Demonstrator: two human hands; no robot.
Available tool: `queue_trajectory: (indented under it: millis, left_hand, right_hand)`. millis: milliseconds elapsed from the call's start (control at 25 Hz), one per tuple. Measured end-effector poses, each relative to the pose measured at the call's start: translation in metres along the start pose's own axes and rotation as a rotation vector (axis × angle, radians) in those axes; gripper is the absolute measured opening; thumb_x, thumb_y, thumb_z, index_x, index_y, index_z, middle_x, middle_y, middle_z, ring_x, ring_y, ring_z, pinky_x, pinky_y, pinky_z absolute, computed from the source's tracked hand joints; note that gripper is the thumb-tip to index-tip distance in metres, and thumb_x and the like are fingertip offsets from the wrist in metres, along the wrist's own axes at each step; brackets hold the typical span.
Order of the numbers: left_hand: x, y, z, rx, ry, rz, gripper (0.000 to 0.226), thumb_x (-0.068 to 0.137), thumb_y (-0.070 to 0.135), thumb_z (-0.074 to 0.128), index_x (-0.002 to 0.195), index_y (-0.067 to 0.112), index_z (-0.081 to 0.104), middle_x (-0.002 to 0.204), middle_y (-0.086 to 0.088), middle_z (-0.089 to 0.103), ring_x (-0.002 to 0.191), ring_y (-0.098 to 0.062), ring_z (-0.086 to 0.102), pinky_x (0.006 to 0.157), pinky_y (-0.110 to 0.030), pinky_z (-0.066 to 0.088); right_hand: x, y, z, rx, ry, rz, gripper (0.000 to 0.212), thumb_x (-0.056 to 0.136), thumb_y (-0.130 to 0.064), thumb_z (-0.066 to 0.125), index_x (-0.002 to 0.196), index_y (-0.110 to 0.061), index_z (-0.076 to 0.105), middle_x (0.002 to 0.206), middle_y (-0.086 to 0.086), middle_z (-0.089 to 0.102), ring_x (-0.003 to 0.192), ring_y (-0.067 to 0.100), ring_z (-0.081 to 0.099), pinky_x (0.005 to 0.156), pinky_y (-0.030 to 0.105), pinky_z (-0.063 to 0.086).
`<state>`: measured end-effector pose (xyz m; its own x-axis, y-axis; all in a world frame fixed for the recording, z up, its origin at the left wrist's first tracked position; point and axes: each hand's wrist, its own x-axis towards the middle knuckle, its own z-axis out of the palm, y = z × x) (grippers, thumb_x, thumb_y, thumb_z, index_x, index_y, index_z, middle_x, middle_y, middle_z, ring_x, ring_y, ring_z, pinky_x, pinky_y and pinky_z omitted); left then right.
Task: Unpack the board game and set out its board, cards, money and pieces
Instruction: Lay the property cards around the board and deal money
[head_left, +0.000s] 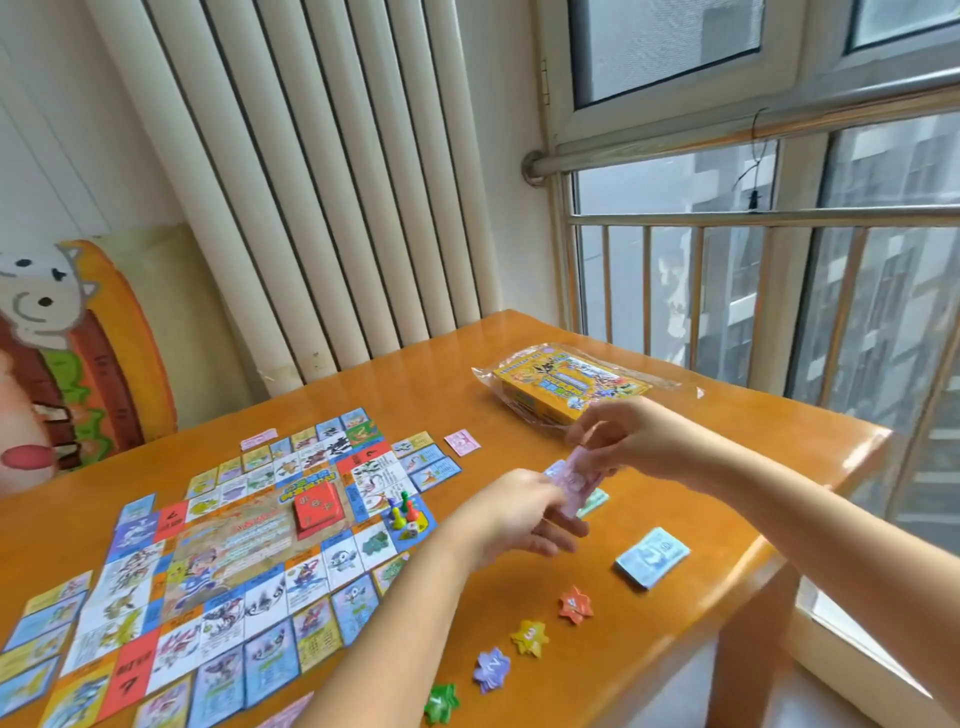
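Right of centre, a yellow game box lies flat on an orange wooden table, wrapped inside a clear plastic bag; what the box holds cannot be seen. Just in front of it, both hands meet around a stack of pink paper money. The left hand, reaching up from the bottom edge, pinches its lower end with curled fingers, and the right hand, coming from the right, grips its upper end. A green note lies under them, and a blue money stack sits nearby, lower right. Along the lower centre run four star tokens: orange, yellow, purple, green. To the left, the board lies open, ringed by picture cards, with a red card deck at its centre and coloured pawns and a die on its right corner. A pink note lies beyond the board.
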<state>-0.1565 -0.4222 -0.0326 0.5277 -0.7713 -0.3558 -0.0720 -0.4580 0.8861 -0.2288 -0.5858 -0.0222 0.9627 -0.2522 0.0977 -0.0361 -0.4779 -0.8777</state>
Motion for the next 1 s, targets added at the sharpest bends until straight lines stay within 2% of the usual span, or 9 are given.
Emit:
queue_trajectory:
  millis: [80,200,360,480,600,680,840,1000]
  left_hand:
    - [0.008,-0.008,0.008,0.196,0.088,-0.008,0.016,0.094,0.005,0.038,0.097,0.012,0.052,0.096,-0.010,0.064,0.064,-0.014,0.061,0.055,-0.023,0.049]
    - [0.014,-0.026,0.012,0.492,0.249,0.071,0.021,0.089,0.010,0.043,0.088,0.026,0.056,0.102,-0.006,0.067,0.080,-0.021,0.066,0.076,-0.034,0.054]
    - [0.006,-0.028,0.016,0.727,0.225,0.157,0.031,0.092,0.013,0.041,0.113,0.027,0.059,0.113,-0.002,0.065,0.100,-0.021,0.060,0.079,-0.026,0.044]
    - [0.003,-0.031,0.022,0.834,0.144,0.228,0.041,0.097,0.011,0.035,0.128,0.031,0.052,0.123,-0.005,0.056,0.111,-0.021,0.054,0.091,-0.026,0.043]
    - [0.004,-0.036,0.025,0.923,0.116,0.249,0.044,0.098,0.014,0.034,0.134,0.034,0.047,0.124,-0.007,0.050,0.117,-0.023,0.049,0.101,-0.036,0.040]
    - [0.005,-0.036,0.027,0.958,0.115,0.253,0.041,0.099,0.017,0.035,0.133,0.035,0.049,0.125,-0.008,0.048,0.119,-0.023,0.047,0.103,-0.037,0.038]
    - [0.005,-0.034,0.028,0.972,0.124,0.241,0.040,0.099,0.018,0.035,0.131,0.036,0.051,0.123,-0.007,0.048,0.119,-0.022,0.046,0.103,-0.036,0.038]
    - [0.004,-0.034,0.028,0.958,0.126,0.222,0.039,0.099,0.018,0.034,0.129,0.037,0.051,0.123,-0.007,0.047,0.118,-0.021,0.046,0.102,-0.036,0.039]
  right_hand:
    - [-0.006,0.018,-0.008,0.020,0.009,0.108,0.018,0.075,0.001,0.076,0.083,-0.012,0.065,0.073,0.007,0.065,0.063,0.014,0.060,0.057,0.019,0.049]
    - [-0.016,0.040,-0.006,0.001,-0.012,0.193,0.016,0.076,0.000,0.075,0.080,-0.012,0.067,0.074,0.010,0.066,0.063,0.016,0.060,0.054,0.018,0.048]
    - [-0.013,0.054,0.007,-0.244,0.033,0.168,0.016,0.076,-0.007,0.075,0.077,-0.020,0.066,0.075,0.001,0.070,0.065,0.013,0.064,0.062,0.028,0.054]
    - [-0.014,0.057,0.013,-0.454,0.099,0.130,0.013,0.075,-0.014,0.075,0.084,-0.021,0.068,0.080,-0.005,0.067,0.073,0.010,0.062,0.064,0.023,0.049]
    - [-0.016,0.059,0.015,-0.465,0.121,0.128,0.015,0.076,-0.016,0.075,0.090,-0.017,0.070,0.082,-0.005,0.066,0.075,0.009,0.060,0.062,0.019,0.045]
    - [-0.017,0.060,0.015,-0.479,0.124,0.127,0.017,0.076,-0.019,0.076,0.092,-0.016,0.070,0.085,-0.006,0.066,0.075,0.008,0.058,0.061,0.017,0.043]
    - [-0.030,0.054,0.008,-0.592,0.120,0.018,0.014,0.083,-0.023,0.071,0.097,-0.022,0.069,0.096,-0.009,0.065,0.080,0.006,0.056,0.070,0.019,0.043]
    - [-0.062,0.056,-0.007,-0.544,-0.018,-0.132,0.006,0.087,-0.032,0.066,0.092,-0.036,0.067,0.099,-0.017,0.064,0.089,0.000,0.059,0.079,0.016,0.048]
